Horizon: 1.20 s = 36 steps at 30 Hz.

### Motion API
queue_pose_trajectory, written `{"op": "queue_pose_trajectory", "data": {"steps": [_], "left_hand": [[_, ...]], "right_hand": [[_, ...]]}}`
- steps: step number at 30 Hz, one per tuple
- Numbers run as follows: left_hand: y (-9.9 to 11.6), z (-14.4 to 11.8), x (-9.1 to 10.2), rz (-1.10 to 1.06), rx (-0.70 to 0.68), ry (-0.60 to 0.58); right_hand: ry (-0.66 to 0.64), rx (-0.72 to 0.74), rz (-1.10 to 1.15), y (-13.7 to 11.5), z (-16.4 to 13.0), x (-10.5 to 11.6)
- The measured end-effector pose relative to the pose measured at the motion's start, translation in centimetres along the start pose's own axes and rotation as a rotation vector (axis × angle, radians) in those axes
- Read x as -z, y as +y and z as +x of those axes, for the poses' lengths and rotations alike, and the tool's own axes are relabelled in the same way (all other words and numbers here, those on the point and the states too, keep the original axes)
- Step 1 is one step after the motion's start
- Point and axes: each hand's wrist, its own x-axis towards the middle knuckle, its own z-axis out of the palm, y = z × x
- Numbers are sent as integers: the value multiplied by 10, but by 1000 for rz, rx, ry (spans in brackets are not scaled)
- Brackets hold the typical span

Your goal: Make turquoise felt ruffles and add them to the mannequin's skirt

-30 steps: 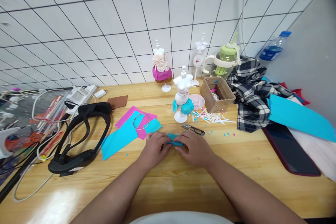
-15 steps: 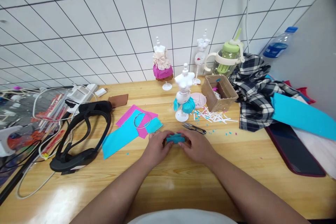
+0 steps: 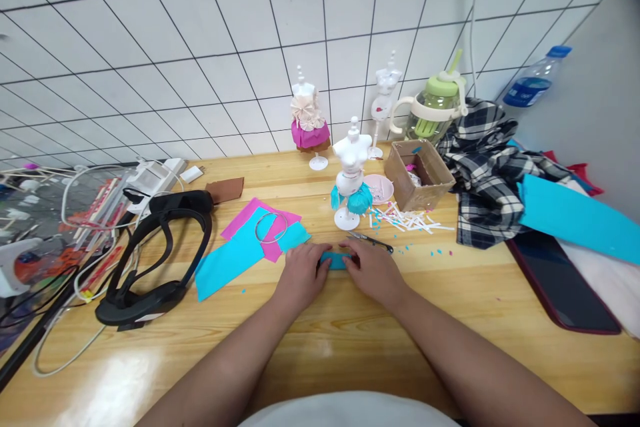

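Observation:
Between my hands, low on the wooden table, is a small folded strip of blue crepe paper (image 3: 338,261). My left hand (image 3: 301,273) pinches its left end, and my right hand (image 3: 374,270) grips the right end with thumb and fingers. Just beyond the right hand lies a pair of black thread snips (image 3: 373,241), partly hidden by the fingers. Behind the strip stands a white mini mannequin (image 3: 352,153) with blue ruffled paper (image 3: 359,199) around its lower part. Left of my hands, blue paper (image 3: 230,260) and pink paper (image 3: 245,215) lie flat under a metal ring (image 3: 271,227).
A dressed mannequin (image 3: 309,120) and a bare mannequin (image 3: 384,97) stand by the wall. A cardboard box (image 3: 417,190), pink dish (image 3: 379,187) and paper scraps (image 3: 407,219) are at right, near a phone (image 3: 560,287). A black headset frame (image 3: 145,310) lies left.
Both hands have pressed the blue paper strip down flatter toward the table. It stood more upright, with its folded layers showing, half a second ago.

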Motion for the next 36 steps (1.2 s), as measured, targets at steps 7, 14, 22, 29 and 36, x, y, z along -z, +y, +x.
{"op": "queue_pose_trajectory", "data": {"steps": [7, 14, 22, 29, 36], "left_hand": [[3, 1, 4, 69, 32, 29], [-2, -2, 5, -113, -19, 78], [19, -14, 17, -901, 435, -146], [18, -10, 8, -1232, 540, -130], [7, -13, 11, -944, 438, -92]], "right_hand": [[13, 11, -91, -2, 0, -2], [24, 93, -28, 1, -5, -1], [446, 296, -238, -3, -15, 13], [407, 496, -498, -15, -20, 3], [297, 243, 115, -16, -15, 2]]}}
